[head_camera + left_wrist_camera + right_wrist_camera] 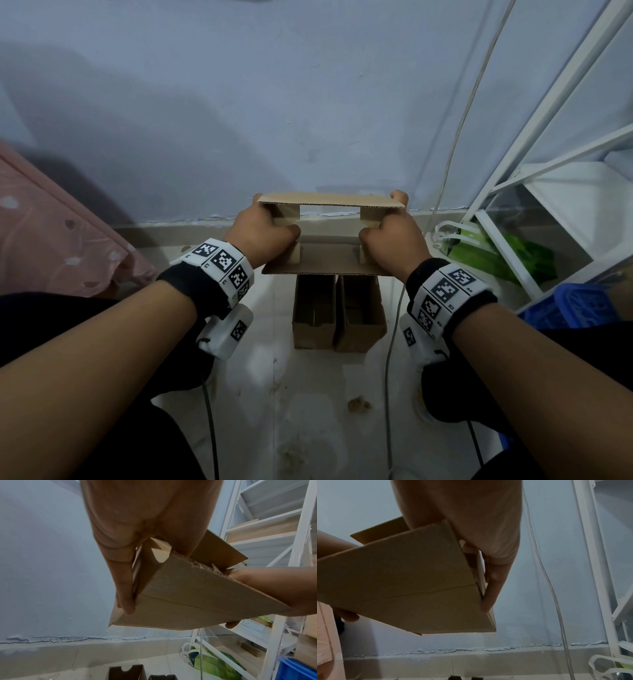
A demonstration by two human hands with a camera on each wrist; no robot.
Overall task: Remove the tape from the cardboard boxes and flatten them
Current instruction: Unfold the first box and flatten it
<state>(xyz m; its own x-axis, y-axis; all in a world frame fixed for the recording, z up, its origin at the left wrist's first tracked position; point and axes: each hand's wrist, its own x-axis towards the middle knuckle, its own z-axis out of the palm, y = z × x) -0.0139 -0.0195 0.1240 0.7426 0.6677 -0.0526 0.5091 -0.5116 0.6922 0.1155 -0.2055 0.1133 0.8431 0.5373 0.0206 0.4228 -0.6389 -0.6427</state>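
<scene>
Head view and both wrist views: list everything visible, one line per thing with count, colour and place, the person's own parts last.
Held cardboard box: one, brown, open both ends, gripped in the air by both hands.
Cardboard boxes on the floor: two, brown, open-topped, side by side below the held one.
Shelving rack: one, white, right.
Green bag: one, under the rack.
Blue crate: one, far right.
Pink fabric: one, left.
Hanging cord: one, pale, along the wall.
Left hand: grips the box's left end.
Right hand: grips its right end.

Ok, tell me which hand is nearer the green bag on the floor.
Right. The right hand grips the held box's end on the green bag's side; the left hand grips the far end.
</scene>
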